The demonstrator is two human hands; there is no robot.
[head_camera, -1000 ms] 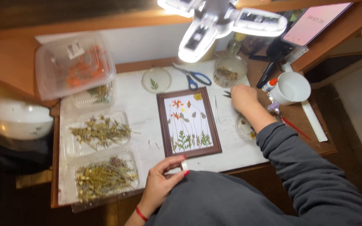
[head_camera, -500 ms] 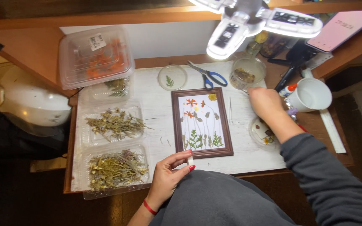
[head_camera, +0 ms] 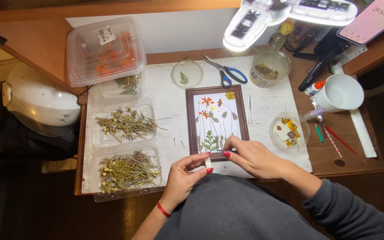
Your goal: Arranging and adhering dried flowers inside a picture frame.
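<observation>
A brown picture frame (head_camera: 191, 124) with pressed orange, yellow and green flowers on white lies in the middle of the white work mat (head_camera: 165, 95). My left hand (head_camera: 184, 177) is at the frame's near edge and pinches a small white piece (head_camera: 208, 163) between thumb and forefinger. My right hand (head_camera: 255, 156) lies over the frame's near right corner. Its fingers curl onto the bottom rail and its thumb tip touches the wood. Both hands nearly meet there.
Two open trays of dried flowers (head_camera: 127, 124) (head_camera: 129, 171) sit at the left, below a lidded box of orange blooms (head_camera: 105, 51). Around the frame are a leaf dish (head_camera: 186, 74), scissors (head_camera: 227, 71), jar (head_camera: 270, 69), tweezers (head_camera: 250, 109), flower dish (head_camera: 288, 131), mug (head_camera: 343, 92), pencils (head_camera: 334, 140), ruler (head_camera: 363, 133) and lamp (head_camera: 290, 13).
My right hand has come from the dish and mug at the far right down to the frame's near right corner. My left hand stays at the near edge with the white piece.
</observation>
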